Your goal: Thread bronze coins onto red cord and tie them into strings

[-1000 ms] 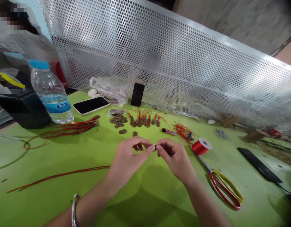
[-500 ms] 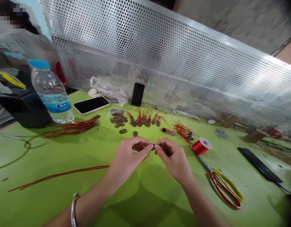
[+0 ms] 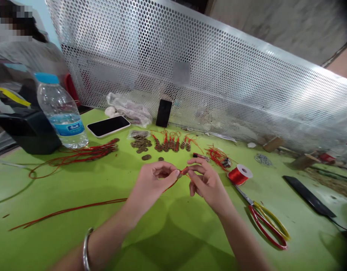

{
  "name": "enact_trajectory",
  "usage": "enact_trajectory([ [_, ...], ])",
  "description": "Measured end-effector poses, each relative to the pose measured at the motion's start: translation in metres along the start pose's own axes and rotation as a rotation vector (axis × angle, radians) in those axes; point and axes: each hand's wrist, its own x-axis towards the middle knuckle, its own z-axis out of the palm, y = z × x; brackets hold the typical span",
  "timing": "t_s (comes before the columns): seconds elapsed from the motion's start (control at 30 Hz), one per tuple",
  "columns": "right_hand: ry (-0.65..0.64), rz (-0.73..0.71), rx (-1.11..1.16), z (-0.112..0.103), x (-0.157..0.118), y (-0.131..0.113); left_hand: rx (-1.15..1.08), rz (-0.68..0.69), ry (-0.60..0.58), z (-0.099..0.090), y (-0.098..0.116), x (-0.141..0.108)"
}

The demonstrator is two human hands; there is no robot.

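My left hand (image 3: pixel 153 180) is closed, its thumb and forefinger pinching a red cord (image 3: pixel 185 171). A short piece of this cord stands out between my two hands, and a long doubled tail runs out to the left across the green table. On the other side, my right hand (image 3: pixel 206 184) has its thumb and forefinger at the end of that short piece, with the other fingers loosely curled. Whether a coin sits inside my left grip is hidden. Just beyond my hands lie loose bronze coins (image 3: pixel 146 157) and several red-corded coin strings (image 3: pixel 170 144).
Right of my hands are a red thread spool (image 3: pixel 239 175) and scissors (image 3: pixel 268 222) with red and yellow handles. A water bottle (image 3: pixel 63 113), a white-edged phone (image 3: pixel 108 126) and a bundle of red cords (image 3: pixel 89 152) lie left. A perforated metal screen (image 3: pixel 151 49) borders the back.
My right fingers have opened out and shifted slightly right. A stretch of red cord now shows between my hands, where a dark coin edge showed before. My left hand has barely moved.
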Motion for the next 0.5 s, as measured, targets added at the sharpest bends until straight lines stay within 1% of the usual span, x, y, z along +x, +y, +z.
enact_trajectory([
  [0.17,-0.035,-0.014,-0.004,0.0,-0.0009,0.0013,-0.015,-0.011,0.018,0.0008,0.0008,0.0008],
  [0.33,-0.112,-0.01,-0.075,-0.0044,-0.0023,-0.002,-0.002,-0.006,-0.024,0.0009,0.0013,0.0006],
  [0.4,-0.087,-0.018,-0.141,-0.0056,-0.003,-0.0042,0.029,0.017,-0.033,-0.0004,0.0016,-0.0001],
  [0.5,-0.004,-0.064,-0.263,-0.0061,-0.0037,-0.0063,0.078,0.035,-0.029,-0.0024,0.0021,-0.0003],
])
